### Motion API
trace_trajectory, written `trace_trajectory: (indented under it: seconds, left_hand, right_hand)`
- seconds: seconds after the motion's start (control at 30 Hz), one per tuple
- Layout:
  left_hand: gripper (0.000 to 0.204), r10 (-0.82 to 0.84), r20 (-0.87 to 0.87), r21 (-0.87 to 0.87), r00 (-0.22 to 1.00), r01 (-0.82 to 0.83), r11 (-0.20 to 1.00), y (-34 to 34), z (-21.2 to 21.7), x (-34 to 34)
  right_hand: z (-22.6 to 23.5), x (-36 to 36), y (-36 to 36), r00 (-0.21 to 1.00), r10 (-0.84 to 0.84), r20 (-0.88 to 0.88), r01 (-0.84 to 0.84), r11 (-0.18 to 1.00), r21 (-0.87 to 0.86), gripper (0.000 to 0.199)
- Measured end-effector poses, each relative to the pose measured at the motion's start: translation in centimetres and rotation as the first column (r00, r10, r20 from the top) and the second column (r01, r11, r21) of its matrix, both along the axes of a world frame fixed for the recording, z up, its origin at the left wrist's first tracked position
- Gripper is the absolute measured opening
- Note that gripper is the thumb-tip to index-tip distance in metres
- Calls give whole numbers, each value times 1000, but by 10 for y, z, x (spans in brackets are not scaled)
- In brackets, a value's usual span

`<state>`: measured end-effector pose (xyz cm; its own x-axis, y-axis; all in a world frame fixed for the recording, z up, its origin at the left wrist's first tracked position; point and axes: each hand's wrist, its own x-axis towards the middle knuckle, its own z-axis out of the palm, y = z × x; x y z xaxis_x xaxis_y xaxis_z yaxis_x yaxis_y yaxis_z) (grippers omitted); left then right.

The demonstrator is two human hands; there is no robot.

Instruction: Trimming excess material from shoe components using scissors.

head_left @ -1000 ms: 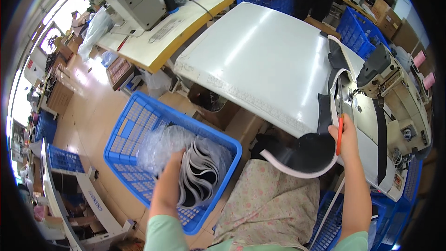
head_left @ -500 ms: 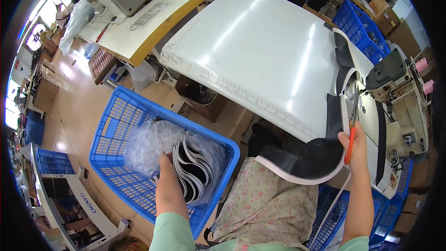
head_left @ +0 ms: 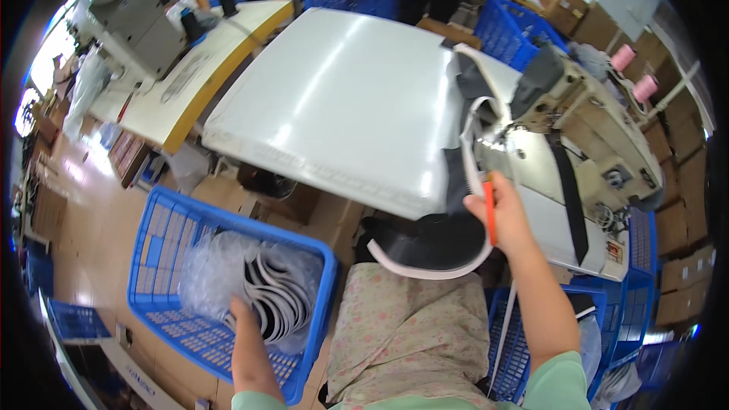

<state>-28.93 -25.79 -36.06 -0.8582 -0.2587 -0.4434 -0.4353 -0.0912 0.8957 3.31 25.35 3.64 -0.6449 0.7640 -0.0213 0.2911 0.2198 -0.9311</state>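
Head view: left hand (head_left: 240, 313) has slid lower beside stacked strips (head_left: 277, 300) in a blue basket (head_left: 329, 269), its grip impossible to tell; right hand (head_left: 504, 216) stays clamped on orange-handled scissors (head_left: 490, 214) by a black strip (head_left: 429, 241), leaving only the left for the stack.

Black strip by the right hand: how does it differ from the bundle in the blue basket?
The black strip stretches from the white table past its near edge; the bundle is packed in layers inside the blue basket. Clear plastic lies around the bundle, while the black strip is unwrapped. Both are black and white.
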Motion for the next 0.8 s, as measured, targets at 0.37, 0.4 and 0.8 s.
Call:
trace_trajectory:
  seconds: [0.37,0.4,0.8]
  left_hand:
    - [47,-859,-422,106,291,957,272,322,353,160]
    - [48,-918,-264,182,297,950,256,341,356,173]
    - [37,-995,-28,510,92,858,64,301,368,196]
  right_hand:
    - [-7,23,-87,984,144,-104,-135,987,88,28]
    - [-20,28,-98,975,201,-92,-187,972,142,26]
    - [-43,42,-184,839,521,-157,-465,837,289,19]
